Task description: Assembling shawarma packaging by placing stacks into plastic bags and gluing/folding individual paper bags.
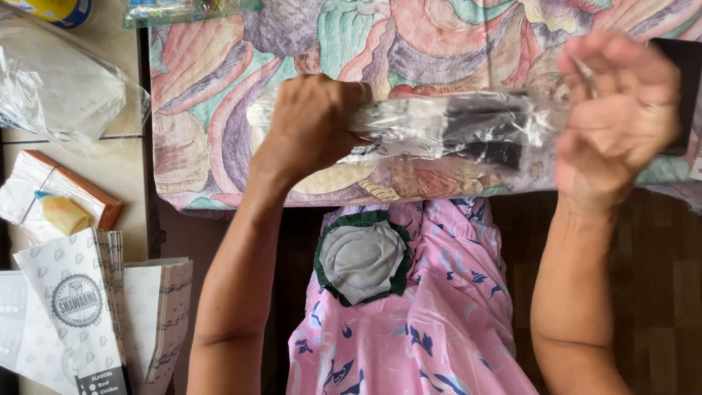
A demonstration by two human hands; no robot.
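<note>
Over the patterned cloth's near edge, two hands hold one clear plastic sleeve [453,128].
Left hand [311,124] fisted tight on sleeve's left end; right hand [618,110] loosely curled, fingertips pinching right end. One floral cloth [219,88], one grey round pad [363,257] on lap below, paper wrappers [88,307] stacked left, one plastic bag [58,88] far left. Open room near right.

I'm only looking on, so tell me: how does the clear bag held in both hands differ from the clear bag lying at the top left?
The held bag is stretched long between the left hand and right hand; the loose bag lies crumpled and untouched. The held bag shows dark contents; the loose bag shows something pale. The held one is above the patterned cloth, the loose one on the pale surface. Both are transparent plastic.
</note>
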